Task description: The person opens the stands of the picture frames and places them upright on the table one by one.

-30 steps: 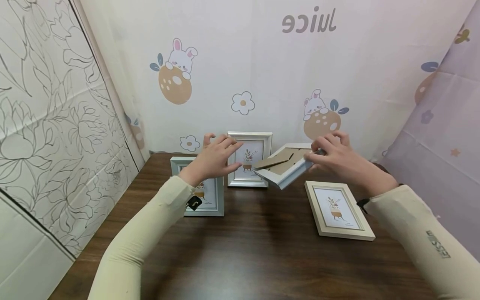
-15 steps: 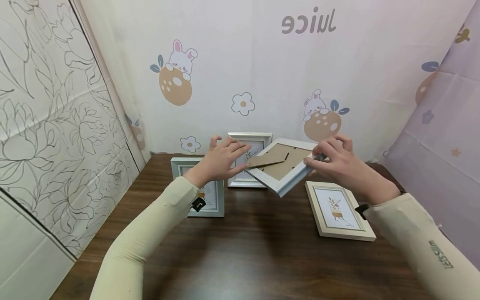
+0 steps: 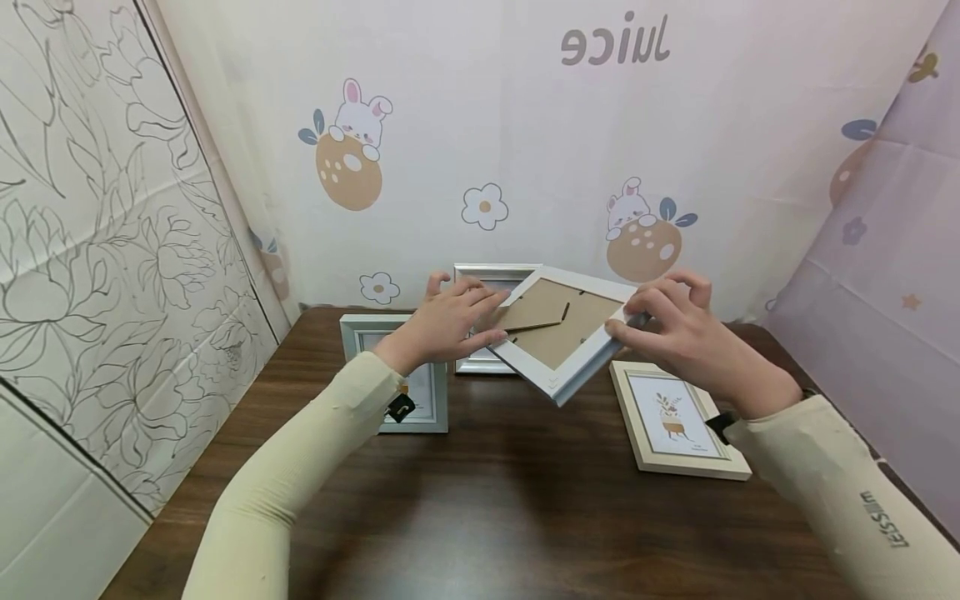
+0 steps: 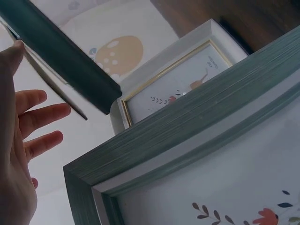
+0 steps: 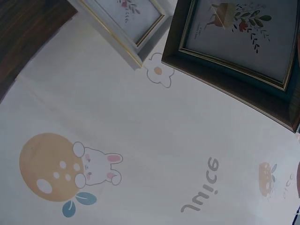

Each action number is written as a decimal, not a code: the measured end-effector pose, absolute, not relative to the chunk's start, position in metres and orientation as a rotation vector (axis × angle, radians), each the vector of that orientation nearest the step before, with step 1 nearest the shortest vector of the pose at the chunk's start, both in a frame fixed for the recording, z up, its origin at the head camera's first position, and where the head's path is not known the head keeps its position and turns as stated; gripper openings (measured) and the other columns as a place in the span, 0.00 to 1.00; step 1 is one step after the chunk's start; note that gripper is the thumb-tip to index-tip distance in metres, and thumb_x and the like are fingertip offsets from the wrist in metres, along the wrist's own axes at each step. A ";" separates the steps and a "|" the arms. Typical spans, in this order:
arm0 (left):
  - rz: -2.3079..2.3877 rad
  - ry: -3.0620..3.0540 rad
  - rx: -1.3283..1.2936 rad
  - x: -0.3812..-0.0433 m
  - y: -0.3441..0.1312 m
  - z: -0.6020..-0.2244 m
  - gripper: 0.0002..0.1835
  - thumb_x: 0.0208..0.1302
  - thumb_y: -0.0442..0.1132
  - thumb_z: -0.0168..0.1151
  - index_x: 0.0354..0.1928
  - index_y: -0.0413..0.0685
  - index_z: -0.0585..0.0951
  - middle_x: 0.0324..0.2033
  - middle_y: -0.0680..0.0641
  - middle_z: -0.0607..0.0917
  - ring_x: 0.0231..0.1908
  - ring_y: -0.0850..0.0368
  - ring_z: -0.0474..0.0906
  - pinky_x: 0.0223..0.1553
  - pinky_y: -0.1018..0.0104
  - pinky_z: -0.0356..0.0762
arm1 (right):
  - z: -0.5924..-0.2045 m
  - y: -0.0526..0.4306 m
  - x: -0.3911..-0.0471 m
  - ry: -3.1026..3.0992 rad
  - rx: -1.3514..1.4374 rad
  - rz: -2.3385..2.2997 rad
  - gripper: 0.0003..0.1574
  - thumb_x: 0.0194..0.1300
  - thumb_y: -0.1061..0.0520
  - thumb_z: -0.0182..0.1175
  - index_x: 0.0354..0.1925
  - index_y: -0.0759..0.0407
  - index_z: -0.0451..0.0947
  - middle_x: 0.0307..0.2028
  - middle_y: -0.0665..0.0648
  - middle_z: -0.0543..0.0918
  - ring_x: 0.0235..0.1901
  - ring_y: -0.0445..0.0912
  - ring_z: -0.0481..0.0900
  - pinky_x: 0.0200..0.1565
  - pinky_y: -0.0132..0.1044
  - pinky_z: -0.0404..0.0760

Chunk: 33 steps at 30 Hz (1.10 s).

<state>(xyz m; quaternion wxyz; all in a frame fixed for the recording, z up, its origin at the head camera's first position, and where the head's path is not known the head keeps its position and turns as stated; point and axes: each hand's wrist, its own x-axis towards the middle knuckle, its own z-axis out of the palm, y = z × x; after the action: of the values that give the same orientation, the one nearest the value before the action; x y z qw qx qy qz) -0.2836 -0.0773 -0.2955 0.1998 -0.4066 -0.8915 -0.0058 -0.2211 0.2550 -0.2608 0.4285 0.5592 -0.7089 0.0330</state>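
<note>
A picture frame (image 3: 557, 321) is held in the air, tilted, its tan backboard and stand leg turned up toward the head camera. My right hand (image 3: 675, 321) pinches its right corner between thumb and fingers. At the opposite corner is my left hand (image 3: 453, 321), fingers extended and slightly spread. In the left wrist view, a fingertip of the left hand (image 4: 23, 117) is right at the back of the held frame (image 4: 65, 61), while the other fingers point out beside the stand leg (image 4: 54, 86). The right wrist view catches the front of the held frame (image 5: 239, 51), with its plant picture.
Left on the dark wood table (image 3: 480, 517), a grey-green frame (image 3: 440, 400) stands upright. Behind it stands a silver frame (image 3: 480, 363), partly hidden by the held one. A cream frame (image 3: 738, 462) lies at the right. A printed curtain (image 3: 465, 117) closes off the back.
The held frame has swung leftward and turned, showing more of its backboard. My left hand has moved right to its left corner. The right hand keeps its pinch.
</note>
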 end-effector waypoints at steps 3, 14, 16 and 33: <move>-0.015 -2.492 -1.144 -0.284 -0.077 -0.296 0.34 0.73 0.61 0.49 0.74 0.52 0.67 0.60 0.52 0.79 0.63 0.54 0.64 0.59 0.42 0.44 | -0.261 0.254 -0.221 -1.765 1.396 0.103 0.20 0.81 0.52 0.39 0.47 0.53 0.79 0.38 0.63 0.71 0.41 0.61 0.68 0.47 0.63 0.50; 0.014 -2.486 -1.176 -0.285 -0.076 -0.300 0.28 0.77 0.55 0.45 0.71 0.52 0.71 0.59 0.53 0.79 0.61 0.54 0.65 0.59 0.43 0.45 | -0.262 0.252 -0.220 -1.744 1.396 0.111 0.19 0.81 0.51 0.43 0.47 0.54 0.80 0.37 0.63 0.72 0.40 0.61 0.69 0.46 0.62 0.50; 0.016 -2.484 -1.177 -0.286 -0.076 -0.301 0.27 0.78 0.55 0.45 0.71 0.52 0.71 0.59 0.53 0.79 0.61 0.54 0.65 0.59 0.43 0.45 | -0.262 0.252 -0.219 -1.747 1.399 0.115 0.19 0.80 0.50 0.43 0.47 0.54 0.80 0.37 0.63 0.72 0.41 0.61 0.69 0.46 0.62 0.50; 0.039 -2.393 -1.138 -0.283 -0.080 -0.288 0.26 0.76 0.55 0.44 0.68 0.53 0.74 0.51 0.49 0.77 0.57 0.50 0.66 0.58 0.41 0.46 | -0.265 0.252 -0.219 -1.728 1.397 0.149 0.19 0.79 0.48 0.46 0.45 0.55 0.81 0.35 0.64 0.72 0.39 0.61 0.69 0.45 0.62 0.51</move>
<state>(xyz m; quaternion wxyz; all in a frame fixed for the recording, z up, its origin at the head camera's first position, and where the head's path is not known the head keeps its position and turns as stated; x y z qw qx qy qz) -0.2829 -0.0804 -0.2882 0.2431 -0.4166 -0.8758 0.0143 -0.2189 0.2519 -0.2650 0.4416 0.5628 -0.6962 0.0599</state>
